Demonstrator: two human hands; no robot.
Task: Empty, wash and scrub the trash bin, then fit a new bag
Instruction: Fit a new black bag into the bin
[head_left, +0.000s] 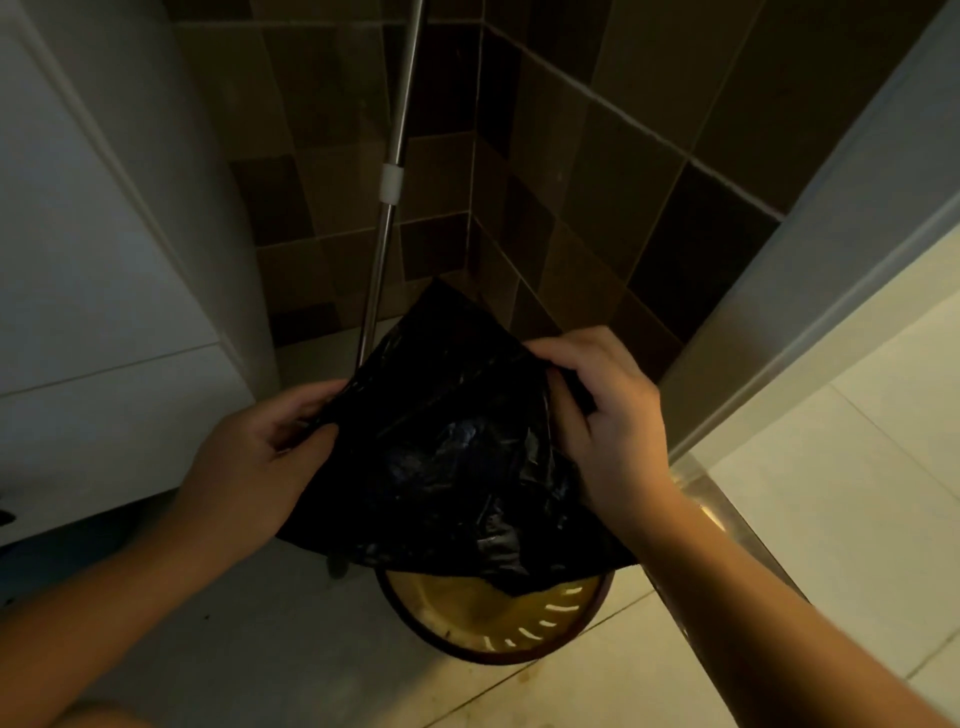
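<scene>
Nearest the camera, two bare forearms reach forward over the pale floor tiles (291, 649). Just beyond them stands the trash bin (519, 618), a round yellowish bin with slotted walls and a dark rim, upright on the floor; only its near part shows, for a black bag (452, 447) hangs over the rest. The left hand (254, 457) is at the bag's left edge above the bin, its grip closed, thumb and fingers pinching the plastic. The right hand (608, 421) is at the bag's right edge above the bin, fingers curled shut around a fold of the plastic. Between the two hands the bag is spread out, crinkled and shiny, its lower edge drooping into the bin's mouth. Behind the bin a metal pole (387, 208) with a white collar stands in the corner of dark brown wall tiles (597, 171). Left of the bin rises a white cabinet (88, 270); right of it, a grey door frame (810, 270).
</scene>
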